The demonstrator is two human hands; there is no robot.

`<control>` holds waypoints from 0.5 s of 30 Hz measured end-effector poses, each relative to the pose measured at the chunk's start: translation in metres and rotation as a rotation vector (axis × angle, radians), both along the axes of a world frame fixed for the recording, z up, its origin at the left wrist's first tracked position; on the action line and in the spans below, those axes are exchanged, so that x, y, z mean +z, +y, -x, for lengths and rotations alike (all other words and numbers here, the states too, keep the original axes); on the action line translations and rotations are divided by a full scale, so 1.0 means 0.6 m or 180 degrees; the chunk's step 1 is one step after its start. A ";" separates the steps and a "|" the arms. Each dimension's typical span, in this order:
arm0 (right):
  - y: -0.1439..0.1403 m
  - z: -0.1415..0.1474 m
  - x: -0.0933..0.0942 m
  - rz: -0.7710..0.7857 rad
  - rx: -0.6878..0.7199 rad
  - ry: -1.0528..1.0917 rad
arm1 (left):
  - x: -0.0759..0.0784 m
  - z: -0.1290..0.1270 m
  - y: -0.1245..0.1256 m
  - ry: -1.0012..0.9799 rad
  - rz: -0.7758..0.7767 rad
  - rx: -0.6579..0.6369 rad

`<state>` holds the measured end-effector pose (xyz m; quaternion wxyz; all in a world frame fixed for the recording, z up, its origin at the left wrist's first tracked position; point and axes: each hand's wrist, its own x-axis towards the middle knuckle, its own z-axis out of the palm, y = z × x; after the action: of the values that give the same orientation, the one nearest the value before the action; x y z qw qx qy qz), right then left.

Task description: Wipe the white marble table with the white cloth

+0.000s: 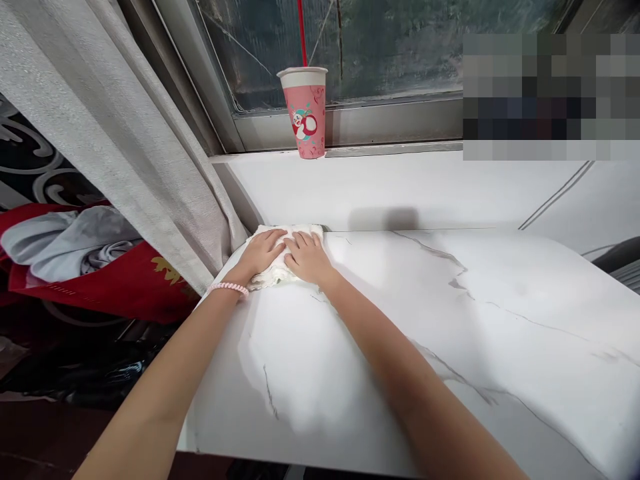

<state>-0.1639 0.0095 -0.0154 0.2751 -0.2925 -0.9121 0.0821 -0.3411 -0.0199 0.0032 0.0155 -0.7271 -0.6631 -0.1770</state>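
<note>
Pressing down flat, both hands sit side by side on one white cloth [273,267]: left hand [261,253] and right hand [309,257], fingers spread open, not gripping. That cloth's at the far left corner of the marble desk [450,333]. One pink cup [305,110] with one red straw stands on the windowsill beyond the cloth, one grey curtain [100,120] hanging left of it.

A home room: grey curtain [125,133], window sill [400,180], marble-look table [450,333], piled clothes [75,247].
</note>
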 end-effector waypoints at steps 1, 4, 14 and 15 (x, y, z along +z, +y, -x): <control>-0.010 -0.005 -0.001 -0.0015 0.0004 -0.0001 | -0.001 -0.004 -0.010 0.0006 -0.0005 -0.0024; -0.048 -0.029 0.000 -0.0033 0.0062 -0.0030 | -0.001 -0.022 -0.053 0.0046 -0.0010 -0.0135; -0.232 -0.144 0.010 -0.0222 0.0557 -0.0088 | -0.013 -0.125 -0.285 0.0263 -0.0135 0.0042; -0.251 -0.158 0.012 -0.0238 0.0624 -0.0067 | -0.015 -0.137 -0.309 0.0312 -0.0142 0.0066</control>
<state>-0.0688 -0.1411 -0.0084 0.2669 -0.1923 -0.9416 0.0715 -0.2587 -0.2055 -0.0057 0.0661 -0.7275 -0.6650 -0.1557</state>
